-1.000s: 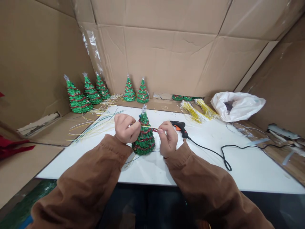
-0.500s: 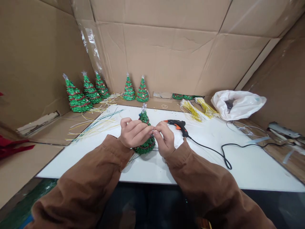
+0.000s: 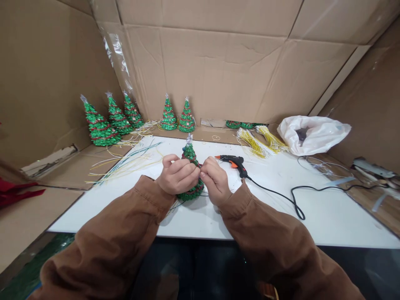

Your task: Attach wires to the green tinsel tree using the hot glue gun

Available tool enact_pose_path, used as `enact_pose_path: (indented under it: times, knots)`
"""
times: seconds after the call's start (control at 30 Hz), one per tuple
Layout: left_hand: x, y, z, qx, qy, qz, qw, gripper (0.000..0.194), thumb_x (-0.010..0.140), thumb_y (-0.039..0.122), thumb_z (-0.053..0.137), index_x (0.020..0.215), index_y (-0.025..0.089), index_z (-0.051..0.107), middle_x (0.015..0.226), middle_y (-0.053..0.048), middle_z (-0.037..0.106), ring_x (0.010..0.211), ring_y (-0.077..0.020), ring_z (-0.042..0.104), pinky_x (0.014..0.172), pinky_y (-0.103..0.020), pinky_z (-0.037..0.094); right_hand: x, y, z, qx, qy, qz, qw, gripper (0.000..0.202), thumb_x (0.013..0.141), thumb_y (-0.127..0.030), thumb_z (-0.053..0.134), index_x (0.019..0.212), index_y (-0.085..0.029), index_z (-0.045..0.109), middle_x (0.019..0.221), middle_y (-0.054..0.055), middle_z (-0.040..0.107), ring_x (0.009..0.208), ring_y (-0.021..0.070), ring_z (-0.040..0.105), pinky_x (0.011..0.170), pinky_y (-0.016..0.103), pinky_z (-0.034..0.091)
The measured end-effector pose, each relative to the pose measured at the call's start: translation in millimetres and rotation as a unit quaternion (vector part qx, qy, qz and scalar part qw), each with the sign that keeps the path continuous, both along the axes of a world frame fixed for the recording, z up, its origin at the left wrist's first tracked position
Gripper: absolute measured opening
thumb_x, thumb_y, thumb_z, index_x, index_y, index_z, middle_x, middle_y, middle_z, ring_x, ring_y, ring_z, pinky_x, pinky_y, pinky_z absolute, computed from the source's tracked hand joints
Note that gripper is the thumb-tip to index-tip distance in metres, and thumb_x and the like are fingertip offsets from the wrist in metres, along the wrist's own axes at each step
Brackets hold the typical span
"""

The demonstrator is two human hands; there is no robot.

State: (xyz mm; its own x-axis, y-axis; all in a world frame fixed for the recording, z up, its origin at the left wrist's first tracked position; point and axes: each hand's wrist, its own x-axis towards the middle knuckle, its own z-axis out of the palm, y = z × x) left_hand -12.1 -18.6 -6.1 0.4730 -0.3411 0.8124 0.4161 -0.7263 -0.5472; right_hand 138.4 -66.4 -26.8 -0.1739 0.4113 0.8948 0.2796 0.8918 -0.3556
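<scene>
A small green tinsel tree (image 3: 191,192) with red garland and a clear star on top stands on the white board (image 3: 262,216), in front of me. Both hands meet at its front, partly covering it. My left hand (image 3: 178,174) is closed, fingers curled, its tips at the middle of the tree. My right hand (image 3: 215,180) is pinched closed, with thumb and forefinger touching the left fingertips. What lies between the fingertips is too small and hidden to make out. Just right of my right hand lies a black and orange glue gun (image 3: 234,162).
Several finished-looking trees (image 3: 100,127) stand at the back left, two more (image 3: 186,116) at the back. Loose wires (image 3: 125,164) lie left, yellow-white wire bundles (image 3: 254,143) at the back right, beside a white plastic bag (image 3: 312,133). A black cord (image 3: 278,196) runs right.
The fingers of my left hand have curled in more, and both hands' fingertips have drawn closer together. The view has shifted slightly.
</scene>
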Motion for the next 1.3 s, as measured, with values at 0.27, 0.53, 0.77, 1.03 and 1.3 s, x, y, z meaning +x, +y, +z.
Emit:
enact_pose_path:
  times: [0.27,0.53,0.77,1.03,1.3]
  knots:
    - [4.8,-2.0,6.3,0.021,-0.070,0.026,0.997,0.011,0.083,0.025,0.055,0.072,0.023,0.056,0.060,0.007,0.062,0.060,-0.0112,0.053,0.068,-0.034,0.031,0.8,1.2,2.5,-0.034,0.019,0.019,0.999,0.017,0.091,-0.024,0.037,0.075,-0.021,0.042,0.071,0.000,0.042,0.069,0.0155,0.041,0.064,0.033,0.036]
    - [2.5,-0.3,8.3,-0.014,-0.078,0.066,0.995,0.017,0.081,0.029,0.062,0.069,0.020,0.055,0.059,0.006,0.062,0.062,-0.0130,0.052,0.071,-0.036,0.028,1.0,6.5,-0.8,-0.002,0.162,-0.070,0.984,0.020,0.089,-0.022,0.040,0.069,-0.021,0.043,0.068,0.000,0.041,0.066,0.0147,0.042,0.062,0.032,0.034]
    - [4.3,-0.4,7.1,-0.012,-0.072,0.070,0.995,0.018,0.085,0.028,0.057,0.069,0.020,0.054,0.059,0.005,0.061,0.060,-0.0133,0.050,0.070,-0.035,0.027,3.6,15.2,-1.3,-0.059,0.350,-0.116,0.928,0.021,0.090,-0.027,0.035,0.069,-0.022,0.037,0.068,-0.002,0.036,0.063,0.0134,0.039,0.060,0.029,0.038]
    - [7.1,-3.4,4.0,-0.038,-0.069,0.054,0.995,0.023,0.089,0.032,0.050,0.070,0.020,0.055,0.059,0.003,0.061,0.063,-0.0144,0.051,0.070,-0.035,0.028,-3.0,3.4,-1.3,-0.073,0.123,-0.017,0.990,0.015,0.089,-0.027,0.047,0.079,-0.020,0.054,0.078,0.002,0.055,0.074,0.0150,0.053,0.068,0.032,0.044]
    - [7.7,-3.0,4.8,-0.058,-0.021,0.048,0.997,0.026,0.091,0.029,0.047,0.069,0.019,0.056,0.056,0.002,0.060,0.057,-0.0132,0.048,0.070,-0.034,0.028,4.0,1.1,2.2,-0.001,0.061,-0.061,0.996,0.016,0.087,-0.023,0.048,0.098,-0.021,0.059,0.081,0.005,0.059,0.077,0.0183,0.055,0.068,0.037,0.046]
